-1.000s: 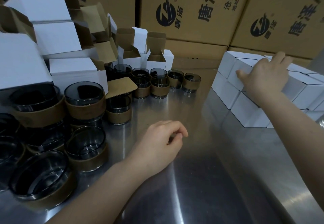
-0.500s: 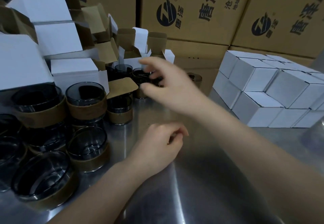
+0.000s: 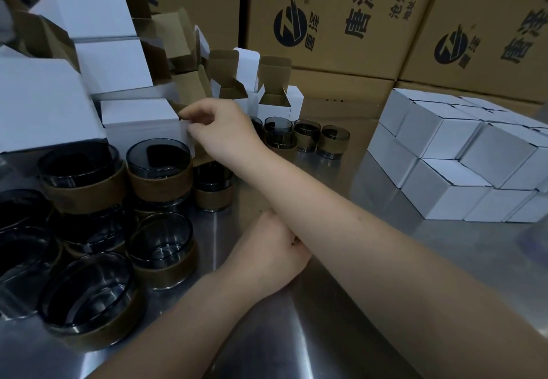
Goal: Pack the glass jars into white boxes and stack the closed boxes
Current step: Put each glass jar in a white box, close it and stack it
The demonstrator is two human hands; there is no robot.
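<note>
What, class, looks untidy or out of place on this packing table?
The white boxes at left are heaped askew, flaps open, unlike the neat closed boxes at right. The right hand pinches one heaped box. Nothing looks spilled or broken.

The brown shipping cartons (image 3: 326, 61) at the back carry black print: a round logo (image 3: 290, 24) with ®, large "唐泽", smaller "沧州唐"

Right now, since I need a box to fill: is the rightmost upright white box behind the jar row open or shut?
Open: the white box has its brown lid flap raised. Contents: cannot tell.
</note>
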